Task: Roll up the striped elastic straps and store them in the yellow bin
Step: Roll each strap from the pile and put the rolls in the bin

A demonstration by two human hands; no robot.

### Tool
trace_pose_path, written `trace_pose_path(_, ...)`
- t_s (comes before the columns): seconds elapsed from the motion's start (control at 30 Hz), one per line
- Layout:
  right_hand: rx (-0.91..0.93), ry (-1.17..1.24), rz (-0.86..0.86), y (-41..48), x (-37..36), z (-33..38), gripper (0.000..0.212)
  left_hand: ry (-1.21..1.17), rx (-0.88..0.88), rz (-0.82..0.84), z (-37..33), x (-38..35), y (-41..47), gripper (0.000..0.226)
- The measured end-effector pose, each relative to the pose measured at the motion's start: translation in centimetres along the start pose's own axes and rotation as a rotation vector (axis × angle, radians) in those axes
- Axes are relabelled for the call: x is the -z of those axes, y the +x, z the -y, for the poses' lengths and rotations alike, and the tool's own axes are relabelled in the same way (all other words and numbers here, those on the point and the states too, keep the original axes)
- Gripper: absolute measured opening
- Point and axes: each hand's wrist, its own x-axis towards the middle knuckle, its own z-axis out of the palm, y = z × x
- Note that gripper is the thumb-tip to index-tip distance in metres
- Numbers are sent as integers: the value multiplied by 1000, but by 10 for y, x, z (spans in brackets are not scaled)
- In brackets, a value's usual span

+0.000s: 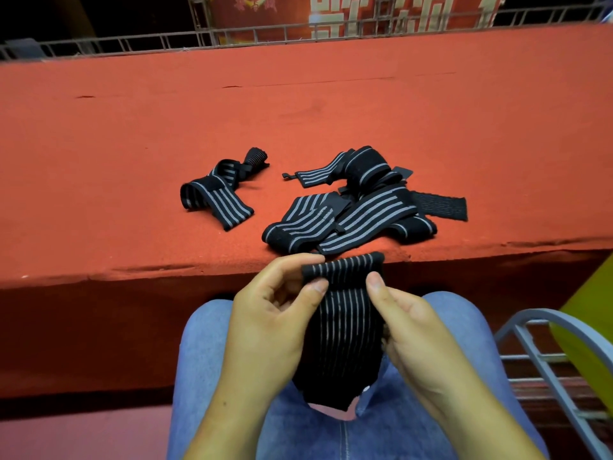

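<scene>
A black strap with thin grey stripes (345, 313) hangs over my lap, its top end folded into the start of a roll. My left hand (275, 313) pinches the roll's left end between thumb and fingers. My right hand (408, 323) pinches its right end, thumb on top. On the red carpeted ledge (132, 144) lies a pile of several striped straps (358, 210), and to its left one more loosely folded strap (215, 190). A yellow bin (587, 313) shows at the right edge, partly cut off.
A grey metal frame (537, 346) stands at my right, in front of the yellow bin. Metal railings (232, 38) and a red banner run along the ledge's far side. My knees in blue jeans (205, 360) are below the ledge's front edge.
</scene>
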Motion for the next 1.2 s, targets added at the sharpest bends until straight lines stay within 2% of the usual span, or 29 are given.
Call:
trace_pose_path(0.13, 23, 19, 21, -2, -2, 5, 56, 8, -18, -3, 0, -1, -1, 32)
trace_pose_path(0.3, 52, 14, 7, -2, -3, 7, 58, 36, -31, 25, 3, -1, 0, 45)
trace_pose_path(0.43, 83, 12, -27, -1, -1, 4, 37, 33, -9, 56, 5, 0, -1, 56)
trace_pose_path(0.63, 116, -16, -67, 0, 1, 3, 28, -52, 101, 82, 4, -1, -1, 51)
trace_pose_path(0.77, 95, -69, -69, -1, 0, 1, 22, -37, 141, 108, 7, -2, -1, 32)
trace_pose_path(0.87, 89, -110, -82, -2, -5, 2, 23, -13, 149, 188, 7, -5, -5, 38)
trace_pose_path(1.03, 100, -284, -104, -4, -7, 3, 18, 120, 101, 165, 8, -8, -8, 44)
trace_pose_path(1.2, 191, -311, -132, -4, -7, 6, 15, 69, 120, 172, 7, -7, -8, 38)
